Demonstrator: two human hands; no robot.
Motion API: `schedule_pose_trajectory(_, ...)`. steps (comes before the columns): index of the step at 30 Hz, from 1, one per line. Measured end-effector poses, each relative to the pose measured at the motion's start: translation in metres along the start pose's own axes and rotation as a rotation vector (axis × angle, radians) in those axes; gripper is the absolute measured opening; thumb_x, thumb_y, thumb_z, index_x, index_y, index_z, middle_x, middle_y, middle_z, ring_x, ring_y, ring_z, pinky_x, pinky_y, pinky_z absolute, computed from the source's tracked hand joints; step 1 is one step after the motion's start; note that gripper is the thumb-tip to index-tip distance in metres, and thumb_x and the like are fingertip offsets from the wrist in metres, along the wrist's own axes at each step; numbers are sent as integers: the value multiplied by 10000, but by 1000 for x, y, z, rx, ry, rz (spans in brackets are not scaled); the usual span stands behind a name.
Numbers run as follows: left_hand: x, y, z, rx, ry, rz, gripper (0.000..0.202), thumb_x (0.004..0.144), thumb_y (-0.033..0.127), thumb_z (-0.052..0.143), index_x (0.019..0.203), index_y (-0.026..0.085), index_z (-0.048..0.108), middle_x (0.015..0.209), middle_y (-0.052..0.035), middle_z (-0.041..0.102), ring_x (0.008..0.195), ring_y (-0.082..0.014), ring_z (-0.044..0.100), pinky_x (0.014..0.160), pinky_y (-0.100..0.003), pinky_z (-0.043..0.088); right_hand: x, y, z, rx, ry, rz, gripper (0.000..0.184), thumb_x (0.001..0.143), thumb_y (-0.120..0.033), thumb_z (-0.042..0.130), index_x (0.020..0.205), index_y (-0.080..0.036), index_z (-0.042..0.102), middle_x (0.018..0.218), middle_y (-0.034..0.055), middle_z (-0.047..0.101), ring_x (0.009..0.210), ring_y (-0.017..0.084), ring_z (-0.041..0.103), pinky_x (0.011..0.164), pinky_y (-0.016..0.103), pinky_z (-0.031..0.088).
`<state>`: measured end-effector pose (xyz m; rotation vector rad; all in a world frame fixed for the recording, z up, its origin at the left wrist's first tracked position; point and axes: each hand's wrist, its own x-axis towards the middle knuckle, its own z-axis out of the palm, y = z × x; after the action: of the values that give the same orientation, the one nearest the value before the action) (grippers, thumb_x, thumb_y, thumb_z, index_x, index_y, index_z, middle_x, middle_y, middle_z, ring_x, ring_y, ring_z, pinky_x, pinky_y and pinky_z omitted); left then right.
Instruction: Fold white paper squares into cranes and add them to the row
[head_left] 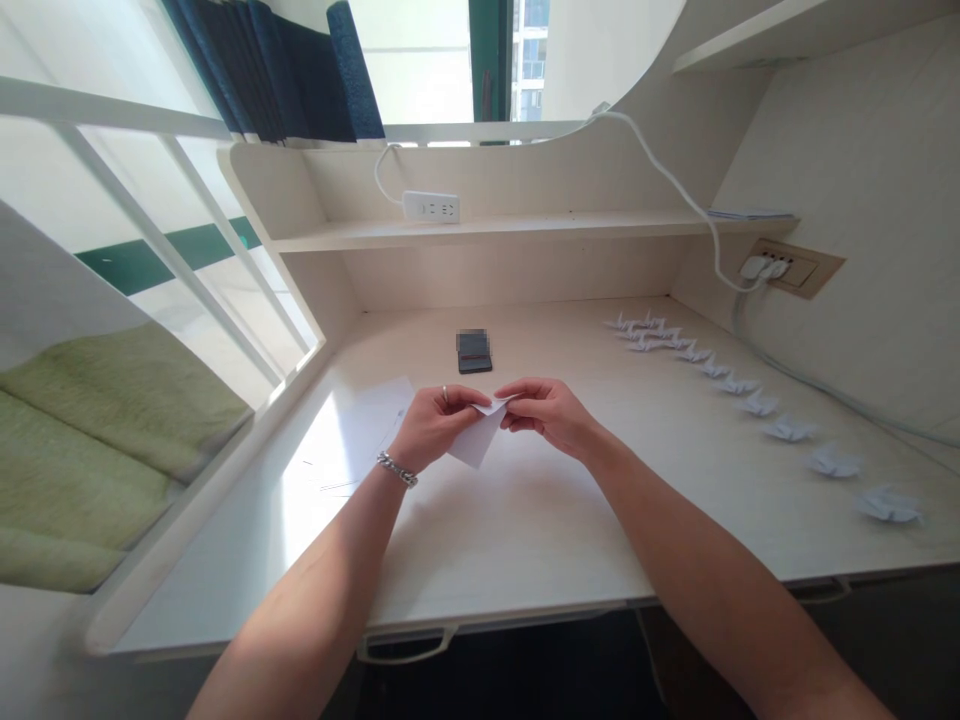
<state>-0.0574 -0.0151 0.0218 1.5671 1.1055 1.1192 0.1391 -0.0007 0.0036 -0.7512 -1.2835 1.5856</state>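
A small folded piece of white paper (480, 435) is held just above the middle of the pale desk (525, 530). My left hand (431, 425), with a ring and a metal bracelet, pinches its upper left edge. My right hand (546, 412) pinches the upper right corner, fingers closed on it. The two hands almost meet over the paper. Loose white sheets (352, 440) lie flat on the desk just left of my left hand.
A dark phone (474, 352) lies behind the hands. Several folded white paper cranes (757, 404) run in a line along the right side of the desk. A white power strip (430, 206) sits on the shelf, its cable leading to a wall socket (780, 267). A green cushion (90, 440) lies at left.
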Motion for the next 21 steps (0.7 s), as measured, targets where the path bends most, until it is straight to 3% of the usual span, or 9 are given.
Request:
schedule_pose_trajectory(5,0,0,2,-13,3,3,260,694,359,746,857,157,745,781,-59,733,658,-165,630,573,-263,481,2,2,2,-65,20,-49,216,673,-276,753,859,-166,751,699,38,715,666,152,667,677,304,540)
schedule_pose_trajectory(11,0,-3,3,18,49,-6,213,667,336,768,784,159,755,731,-53,727,623,-154,615,551,-256,469,1,4,4,-152,28,-56,206,676,-276,749,847,-161,752,663,37,708,657,157,675,672,310,550)
schedule_pose_trajectory(21,-1,-1,-1,30,33,90,178,668,343,750,723,174,758,750,-63,731,658,-165,619,570,-263,471,-1,-3,2,35,-18,22,226,637,-234,761,845,-147,757,677,64,724,655,171,683,677,313,555)
